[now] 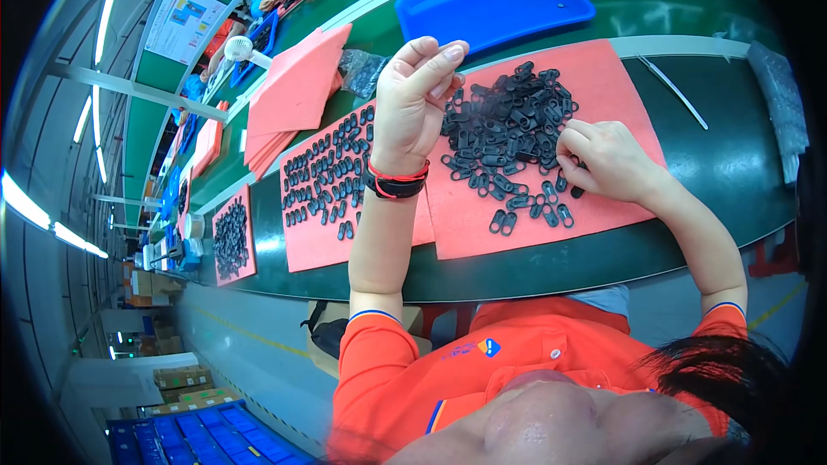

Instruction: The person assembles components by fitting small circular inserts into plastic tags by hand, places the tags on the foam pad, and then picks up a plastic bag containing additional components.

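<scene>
A heap of small black oblong plastic parts with looped ends (504, 120) lies on a pink foam sheet (616, 90) in front of me. My left hand (422, 82) is raised over the heap's left edge, its fingers curled in and thumb against them; whatever they may hold is hidden. At the heap's right side, my right hand (607, 159) has its fingertips pinched close to the sheet, beside a few loose parts (551, 194). Left of the heap, similar black parts (323, 176) are laid out in rows on a second pink sheet (301, 250).
A blue tray (495, 0) stands beyond the heap. Stacked pink sheets (297, 86), a clear plastic bag (362, 69) and a white fan (245, 50) are at the left. A thin white strip (676, 93) lies at the right. Other people work across the green bench.
</scene>
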### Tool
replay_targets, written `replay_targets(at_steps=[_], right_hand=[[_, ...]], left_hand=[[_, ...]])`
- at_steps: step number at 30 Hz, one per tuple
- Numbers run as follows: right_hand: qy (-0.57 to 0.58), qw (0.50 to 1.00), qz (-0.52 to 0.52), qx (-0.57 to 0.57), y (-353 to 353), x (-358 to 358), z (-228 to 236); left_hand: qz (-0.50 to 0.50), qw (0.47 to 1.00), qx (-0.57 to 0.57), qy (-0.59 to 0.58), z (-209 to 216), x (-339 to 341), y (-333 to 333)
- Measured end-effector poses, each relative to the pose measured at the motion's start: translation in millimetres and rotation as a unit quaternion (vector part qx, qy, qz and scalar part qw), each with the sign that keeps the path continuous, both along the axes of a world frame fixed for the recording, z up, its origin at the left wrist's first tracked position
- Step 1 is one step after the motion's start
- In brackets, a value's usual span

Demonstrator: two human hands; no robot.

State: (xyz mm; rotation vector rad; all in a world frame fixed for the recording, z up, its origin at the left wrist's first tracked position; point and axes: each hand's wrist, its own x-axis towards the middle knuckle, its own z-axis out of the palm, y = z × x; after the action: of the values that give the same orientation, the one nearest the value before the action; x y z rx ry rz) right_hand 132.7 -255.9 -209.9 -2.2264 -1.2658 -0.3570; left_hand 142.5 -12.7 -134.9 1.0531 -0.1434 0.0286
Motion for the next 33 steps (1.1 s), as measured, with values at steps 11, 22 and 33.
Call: replay_targets(at_steps=[11,22,33], right_hand=[[0.01,1.0,0.002,0.018,-5,3,-4],[0.018,0.999,0.018,0.02,-3,7,-7],[0.007,0.999,0.025,0.021,-5,8,-9]], left_hand=[[-0.331,0.927,0.169,-0.042,49,-102,-47],[-0.337,0.912,-0.159,-0.172,49,-120,-82],[-0.429,0.852,-0.158,-0.254,39,-110,-77]])
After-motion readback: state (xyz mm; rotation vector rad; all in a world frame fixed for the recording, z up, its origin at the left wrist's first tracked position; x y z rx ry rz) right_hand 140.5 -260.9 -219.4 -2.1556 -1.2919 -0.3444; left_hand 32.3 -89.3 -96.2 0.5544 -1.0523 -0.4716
